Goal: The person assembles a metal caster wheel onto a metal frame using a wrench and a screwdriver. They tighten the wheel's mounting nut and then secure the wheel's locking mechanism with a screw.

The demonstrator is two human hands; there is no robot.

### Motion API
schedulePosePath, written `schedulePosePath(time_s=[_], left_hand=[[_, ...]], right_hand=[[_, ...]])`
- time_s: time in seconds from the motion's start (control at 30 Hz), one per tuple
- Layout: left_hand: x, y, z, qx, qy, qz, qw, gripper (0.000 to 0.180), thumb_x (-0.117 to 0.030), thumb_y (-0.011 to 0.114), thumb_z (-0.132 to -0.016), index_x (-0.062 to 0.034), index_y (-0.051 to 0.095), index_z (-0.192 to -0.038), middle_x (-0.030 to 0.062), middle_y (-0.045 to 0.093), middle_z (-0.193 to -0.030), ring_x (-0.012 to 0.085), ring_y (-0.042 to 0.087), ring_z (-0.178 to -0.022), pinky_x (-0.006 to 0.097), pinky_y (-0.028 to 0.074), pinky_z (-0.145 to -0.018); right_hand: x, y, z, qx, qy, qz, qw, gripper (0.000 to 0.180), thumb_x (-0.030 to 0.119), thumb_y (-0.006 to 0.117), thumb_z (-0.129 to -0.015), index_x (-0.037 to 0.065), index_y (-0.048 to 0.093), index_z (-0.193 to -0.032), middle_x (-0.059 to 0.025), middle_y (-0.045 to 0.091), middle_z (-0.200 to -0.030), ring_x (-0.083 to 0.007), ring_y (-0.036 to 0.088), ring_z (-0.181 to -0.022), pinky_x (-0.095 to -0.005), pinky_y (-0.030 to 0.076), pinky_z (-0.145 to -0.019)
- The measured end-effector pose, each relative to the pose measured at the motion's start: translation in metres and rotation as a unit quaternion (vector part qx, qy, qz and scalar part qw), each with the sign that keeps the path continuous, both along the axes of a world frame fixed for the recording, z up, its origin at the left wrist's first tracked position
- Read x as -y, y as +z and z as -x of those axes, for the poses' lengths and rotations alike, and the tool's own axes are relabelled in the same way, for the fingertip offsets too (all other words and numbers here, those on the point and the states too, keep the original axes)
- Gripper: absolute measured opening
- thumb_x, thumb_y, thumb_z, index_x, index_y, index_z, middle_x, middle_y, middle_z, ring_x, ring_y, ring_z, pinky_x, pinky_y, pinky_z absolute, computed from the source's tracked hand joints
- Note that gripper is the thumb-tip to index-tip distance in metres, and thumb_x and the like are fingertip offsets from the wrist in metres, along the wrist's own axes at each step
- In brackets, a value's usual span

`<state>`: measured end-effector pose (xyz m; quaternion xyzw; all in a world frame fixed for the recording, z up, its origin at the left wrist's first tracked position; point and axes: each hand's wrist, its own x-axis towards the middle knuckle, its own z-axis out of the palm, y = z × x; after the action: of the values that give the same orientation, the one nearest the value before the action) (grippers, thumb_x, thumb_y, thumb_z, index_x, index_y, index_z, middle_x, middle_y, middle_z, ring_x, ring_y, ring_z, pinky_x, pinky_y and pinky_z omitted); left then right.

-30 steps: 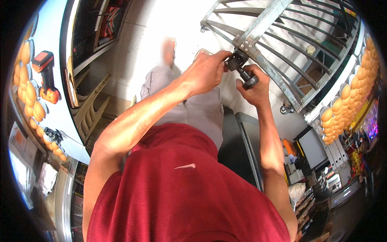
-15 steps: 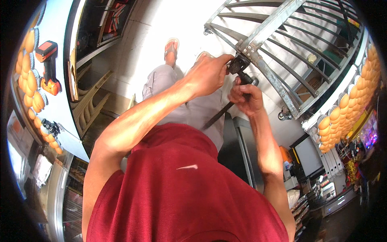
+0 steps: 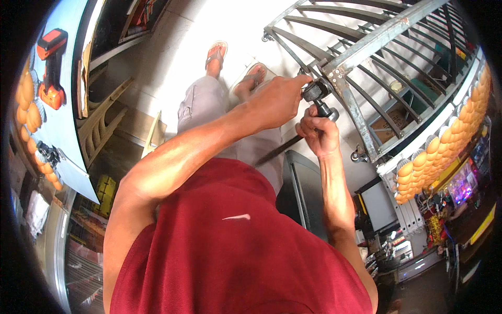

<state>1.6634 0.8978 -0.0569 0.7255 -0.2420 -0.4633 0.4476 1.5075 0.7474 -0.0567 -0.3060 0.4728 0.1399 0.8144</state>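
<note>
My left hand (image 3: pixel 280 102) is closed at a black caster wheel (image 3: pixel 315 92), which sits at the near corner of a grey metal frame (image 3: pixel 366 44) with curved bars. Its fingertips rest against the caster's far left side and are partly hidden. Just below the caster, my right hand (image 3: pixel 320 132) is wrapped round a ratchet wrench (image 3: pixel 325 111). The wrench's head points up toward the caster, and its dark handle (image 3: pixel 280 150) slants down to the left past my thigh. Whether the wrench head is seated on a fastener cannot be made out.
An orange-and-black cordless power tool (image 3: pixel 52 68) lies on a light blue surface (image 3: pixel 68 131) at the left. Stacked egg trays (image 3: pixel 444 152) line the right side. More casters (image 3: pixel 358 155) sit on the frame's other corners. A dark panel (image 3: pixel 306 180) stands beside my right forearm.
The view has shifted, so the frame and the cordless tool sit differently in it. My right hand has risen closer under the wrench head. The left hand stays at the caster.
</note>
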Motion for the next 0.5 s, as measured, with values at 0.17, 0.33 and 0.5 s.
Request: schedulePosePath(time_s=[0.17,0.33,0.5], left_hand=[[0.0,0.004,-0.002,-0.022,0.012,-0.012,1.0,0.034,-0.006,0.054,-0.094,-0.0024,0.056,-0.128,0.0234,0.068,-0.087,0.0415,0.067,-0.086,0.049,0.049,-0.082],[0.001,-0.009,0.005,0.005,0.035,0.031,0.999,0.033,-0.006,0.055,-0.094,-0.0006,0.056,-0.127,0.0254,0.067,-0.086,0.0422,0.067,-0.085,0.048,0.05,-0.076],[-0.001,-0.004,0.002,-0.022,0.03,0.026,0.999,0.032,-0.006,0.055,-0.095,0.001,0.056,-0.126,0.0271,0.067,-0.088,0.0428,0.067,-0.087,0.048,0.05,-0.076]], right_hand=[[0.013,0.004,-0.02,0.12,0.311,0.521,0.785,0.028,-0.008,0.074,-0.07,0.002,0.063,-0.093,-0.0025,0.062,-0.083,-0.009,0.058,-0.076,-0.0258,0.049,-0.07],[-0.001,0.001,-0.004,0.057,-0.061,-0.146,0.986,0.034,-0.006,0.076,-0.07,0.003,0.062,-0.1,-0.0021,0.061,-0.081,-0.0107,0.058,-0.071,-0.0282,0.049,-0.069],[-0.003,-0.008,0.001,0.063,0.135,0.348,0.926,0.034,-0.005,0.077,-0.071,0.003,0.061,-0.099,-0.0052,0.063,-0.086,-0.0155,0.062,-0.077,-0.0314,0.051,-0.074]])
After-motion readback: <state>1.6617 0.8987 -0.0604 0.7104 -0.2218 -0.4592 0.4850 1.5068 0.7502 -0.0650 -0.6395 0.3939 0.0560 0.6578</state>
